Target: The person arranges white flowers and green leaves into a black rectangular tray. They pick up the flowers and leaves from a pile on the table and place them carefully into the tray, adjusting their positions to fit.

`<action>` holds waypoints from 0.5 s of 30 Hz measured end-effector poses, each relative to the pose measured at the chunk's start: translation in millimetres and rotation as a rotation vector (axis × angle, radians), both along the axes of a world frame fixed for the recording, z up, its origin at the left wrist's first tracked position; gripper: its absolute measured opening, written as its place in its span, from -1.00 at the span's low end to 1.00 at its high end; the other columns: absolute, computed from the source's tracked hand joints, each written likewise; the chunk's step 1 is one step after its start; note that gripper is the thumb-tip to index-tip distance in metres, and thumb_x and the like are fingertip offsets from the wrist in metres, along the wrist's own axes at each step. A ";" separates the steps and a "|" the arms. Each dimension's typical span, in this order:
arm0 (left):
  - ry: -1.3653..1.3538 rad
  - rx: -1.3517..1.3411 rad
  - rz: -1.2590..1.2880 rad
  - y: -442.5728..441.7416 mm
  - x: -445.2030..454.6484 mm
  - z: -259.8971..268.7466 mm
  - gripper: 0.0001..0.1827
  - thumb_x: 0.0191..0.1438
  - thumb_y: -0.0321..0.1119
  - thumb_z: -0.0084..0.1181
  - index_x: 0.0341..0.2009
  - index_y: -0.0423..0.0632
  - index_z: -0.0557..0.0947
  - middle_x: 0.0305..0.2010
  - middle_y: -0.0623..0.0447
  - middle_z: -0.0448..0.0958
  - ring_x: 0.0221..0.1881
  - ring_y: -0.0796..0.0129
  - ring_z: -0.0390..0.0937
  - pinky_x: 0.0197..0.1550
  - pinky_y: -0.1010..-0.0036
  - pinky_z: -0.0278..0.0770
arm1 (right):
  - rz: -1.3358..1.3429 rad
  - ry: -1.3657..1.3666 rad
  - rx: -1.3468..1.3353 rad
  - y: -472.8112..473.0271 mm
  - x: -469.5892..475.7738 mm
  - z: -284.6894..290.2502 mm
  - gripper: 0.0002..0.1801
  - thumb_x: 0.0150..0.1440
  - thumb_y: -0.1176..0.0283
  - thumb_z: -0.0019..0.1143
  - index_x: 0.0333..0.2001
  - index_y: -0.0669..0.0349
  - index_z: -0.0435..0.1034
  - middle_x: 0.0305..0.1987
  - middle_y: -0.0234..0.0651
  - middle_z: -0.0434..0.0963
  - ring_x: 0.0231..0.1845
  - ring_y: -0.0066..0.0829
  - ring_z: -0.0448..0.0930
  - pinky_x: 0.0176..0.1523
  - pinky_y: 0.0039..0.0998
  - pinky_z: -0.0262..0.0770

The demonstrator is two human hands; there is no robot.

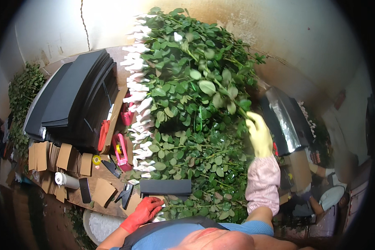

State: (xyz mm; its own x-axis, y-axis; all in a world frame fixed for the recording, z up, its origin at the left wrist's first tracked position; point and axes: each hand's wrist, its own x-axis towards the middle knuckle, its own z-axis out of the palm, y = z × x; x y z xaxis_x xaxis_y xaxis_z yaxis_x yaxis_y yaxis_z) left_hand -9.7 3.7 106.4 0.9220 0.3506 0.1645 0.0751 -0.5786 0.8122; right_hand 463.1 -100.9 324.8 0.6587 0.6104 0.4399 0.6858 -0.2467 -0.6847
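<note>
My right hand, in a pale yellow glove with a striped sleeve, grips the stem of a leafy rose whose white-wrapped head points up and left. The rose is held over a large heap of leafy rose stems, their heads in white sleeves lined up along the left side. My left hand, in a red rubber glove, rests near the front edge by more white-sleeved heads, just below a black foam block. Whether its fingers hold a head cannot be told.
Stacked black sheets, folded cardboard pieces, a pink tape dispenser, a white bottle and a phone lie left. A white tub stands below the table edge. Another person works at far right.
</note>
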 end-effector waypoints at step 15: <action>0.061 -0.620 0.188 0.5 -9.3 -3.1 -0.22 0.01 -0.56 0.47 0.34 -0.04 0.48 0.21 0.00 0.58 0.21 0.32 0.57 0.18 0.36 0.58 | -0.072 0.985 -0.564 -235.6 -54.4 -84.5 -0.81 0.30 0.56 0.20 -0.03 0.29 0.62 -0.18 -0.36 0.66 -0.13 -0.47 0.59 0.02 -0.45 0.53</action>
